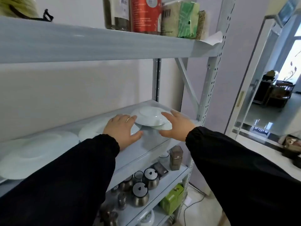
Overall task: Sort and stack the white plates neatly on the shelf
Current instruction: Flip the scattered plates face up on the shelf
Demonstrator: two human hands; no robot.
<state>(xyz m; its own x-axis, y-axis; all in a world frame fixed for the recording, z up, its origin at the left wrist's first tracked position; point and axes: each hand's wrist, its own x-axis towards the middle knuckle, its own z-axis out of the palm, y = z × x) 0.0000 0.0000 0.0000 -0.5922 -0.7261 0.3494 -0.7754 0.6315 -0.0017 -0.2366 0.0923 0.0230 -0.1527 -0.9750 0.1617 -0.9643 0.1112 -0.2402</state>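
On the middle shelf (146,149) of a pale metal rack lie white plates. A tilted, upside-down plate (149,116) sits on another plate's rim at the shelf's right end. My left hand (122,129) holds its left edge from the side, thumb below. My right hand (175,126) holds its right edge, fingers over the rim. A second white plate (92,128) lies flat left of my left hand, partly hidden by it. A large white plate (32,152) rests at the far left. Black sleeves cover both arms.
The top shelf (97,44) carries jars and packets (146,13) close overhead. Below, metal pots (140,193), a dark canister (175,158) and a green box (172,198) stand on lower shelves. The rack's upright post (210,88) bounds the right side; a doorway opens further right.
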